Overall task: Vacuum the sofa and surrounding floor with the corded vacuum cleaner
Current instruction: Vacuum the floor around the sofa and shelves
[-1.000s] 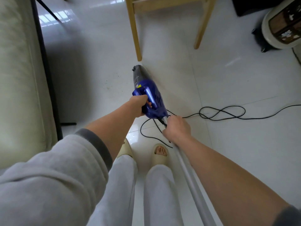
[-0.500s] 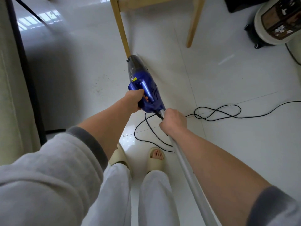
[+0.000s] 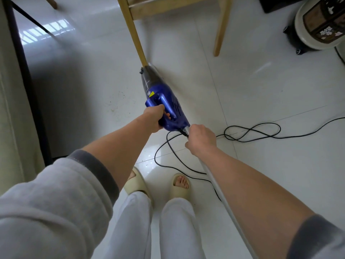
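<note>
A blue corded vacuum cleaner (image 3: 174, 111) with a grey dust cup is held out over the white tiled floor (image 3: 261, 90). My left hand (image 3: 154, 117) is wrapped around its blue handle. My right hand (image 3: 200, 140) grips the grey tube (image 3: 222, 195) where it meets the rear of the blue body; the tube runs back under my right forearm. The black cord (image 3: 252, 131) leaves the vacuum's rear, loops on the floor and trails off to the right. The pale sofa (image 3: 11, 101) with its dark base fills the left edge.
A wooden chair leg (image 3: 135, 34) stands right behind the vacuum's front end, and a second leg (image 3: 221, 28) to its right. A round cream and black appliance (image 3: 317, 25) sits at top right. Small crumbs (image 3: 116, 104) lie on the floor left of the vacuum. My sandalled feet (image 3: 179, 186) stand below.
The view has shifted, so the sofa takes up less of the left edge. The vacuum's front end now sits closer to the wooden chair leg. Both hands keep their grips.
</note>
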Demonstrator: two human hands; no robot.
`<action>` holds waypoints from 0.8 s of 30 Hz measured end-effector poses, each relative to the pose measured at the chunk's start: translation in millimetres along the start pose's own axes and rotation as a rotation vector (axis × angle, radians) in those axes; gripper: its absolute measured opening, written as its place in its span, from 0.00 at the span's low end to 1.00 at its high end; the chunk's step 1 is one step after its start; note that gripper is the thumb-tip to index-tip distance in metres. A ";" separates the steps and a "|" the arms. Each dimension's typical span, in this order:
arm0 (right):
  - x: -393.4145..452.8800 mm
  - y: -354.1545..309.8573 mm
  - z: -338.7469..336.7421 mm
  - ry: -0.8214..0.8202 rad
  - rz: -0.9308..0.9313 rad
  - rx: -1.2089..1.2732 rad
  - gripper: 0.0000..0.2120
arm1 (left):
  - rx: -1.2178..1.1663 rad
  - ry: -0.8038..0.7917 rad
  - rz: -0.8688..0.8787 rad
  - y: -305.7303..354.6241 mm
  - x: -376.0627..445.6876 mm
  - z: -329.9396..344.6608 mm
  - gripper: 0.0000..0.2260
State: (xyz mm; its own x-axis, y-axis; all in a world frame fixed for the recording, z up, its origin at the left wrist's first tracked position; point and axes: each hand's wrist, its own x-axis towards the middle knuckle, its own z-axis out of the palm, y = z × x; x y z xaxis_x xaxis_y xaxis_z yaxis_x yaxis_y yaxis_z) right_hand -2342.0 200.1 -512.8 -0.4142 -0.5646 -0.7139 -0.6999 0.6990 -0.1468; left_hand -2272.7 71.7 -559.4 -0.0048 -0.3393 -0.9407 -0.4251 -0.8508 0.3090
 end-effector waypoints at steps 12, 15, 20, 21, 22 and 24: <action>-11.0 13.8 9.0 -0.066 -0.068 0.048 0.10 | -0.016 0.040 -0.050 -20.2 -6.2 -1.8 0.04; -22.2 27.3 12.5 -0.110 -0.056 0.006 0.11 | -0.037 0.022 -0.075 -34.4 -16.1 6.4 0.03; -36.0 42.1 12.0 -0.138 -0.059 -0.051 0.10 | -0.092 -0.023 -0.075 -47.4 -30.3 17.4 0.02; -38.9 42.8 10.6 -0.137 -0.069 -0.059 0.10 | -0.102 -0.028 -0.068 -49.4 -32.2 16.9 0.02; -40.5 42.9 9.7 -0.136 -0.077 -0.064 0.11 | -0.109 -0.033 -0.065 -50.6 -33.5 16.0 0.03; -42.7 39.5 8.7 -0.130 -0.102 -0.083 0.11 | -0.123 -0.026 -0.066 -54.1 -32.8 9.5 0.03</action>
State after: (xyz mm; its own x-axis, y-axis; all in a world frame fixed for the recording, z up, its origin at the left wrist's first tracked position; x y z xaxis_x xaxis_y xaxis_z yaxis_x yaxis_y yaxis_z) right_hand -2346.8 255.6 -494.0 -0.2635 -0.5657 -0.7814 -0.7825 0.5990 -0.1698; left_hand -2258.1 132.7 -546.6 -0.0050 -0.2715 -0.9624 -0.3110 -0.9143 0.2596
